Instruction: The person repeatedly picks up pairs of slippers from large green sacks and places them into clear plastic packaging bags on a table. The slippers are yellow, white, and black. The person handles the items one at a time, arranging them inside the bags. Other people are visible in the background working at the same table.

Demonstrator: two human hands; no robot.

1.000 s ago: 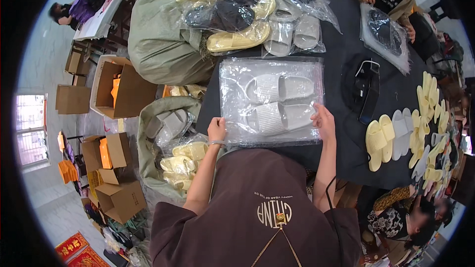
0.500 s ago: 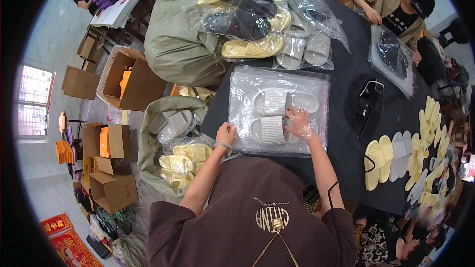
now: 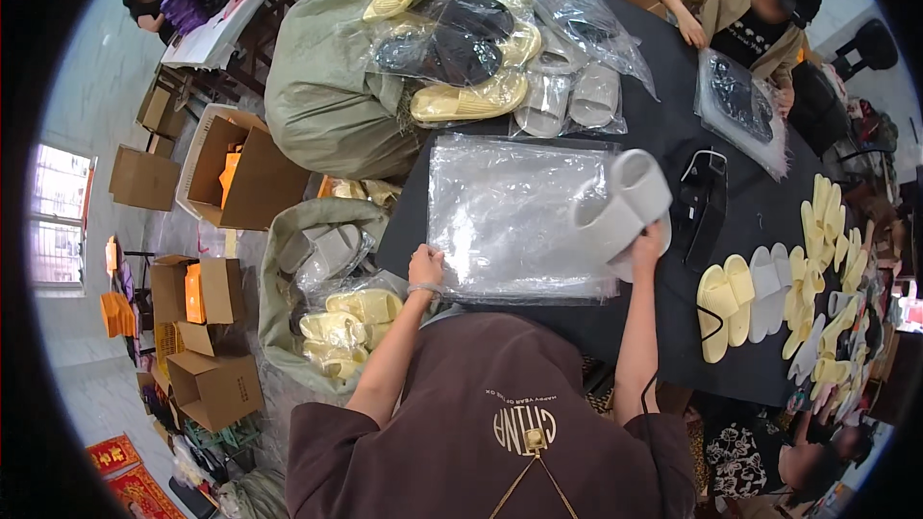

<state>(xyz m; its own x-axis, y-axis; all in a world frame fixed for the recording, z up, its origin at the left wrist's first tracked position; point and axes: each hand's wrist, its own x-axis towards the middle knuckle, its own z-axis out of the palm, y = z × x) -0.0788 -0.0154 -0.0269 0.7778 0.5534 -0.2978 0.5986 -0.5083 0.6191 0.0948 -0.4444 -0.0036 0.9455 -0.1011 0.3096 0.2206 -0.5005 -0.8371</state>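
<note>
On the dark bench (image 3: 673,135), seen from the head camera, a flat stack of clear plastic bags (image 3: 510,216) lies just in front of the person, its near edge along the bench's edge so both hands can reach it. The left hand (image 3: 425,267) rests on the near left corner of the stack, its grip pressed together on the plastic, apparently to pin the slippery bags in place. The right hand (image 3: 646,242) is raised at the stack's right edge and pinches a pair of grey slippers (image 3: 623,204), held sole to sole and tilted, toes up and away, over the bags; held as a pair they would fit one bag. To the right, loose yellow and white slippers (image 3: 740,293) lie in rows on the bench, within reach. Beyond the stack, bagged slippers (image 3: 461,58) are piled against a grey-green sack (image 3: 317,106). A co-worker (image 3: 740,10) across the bench handles another bag.
</note>
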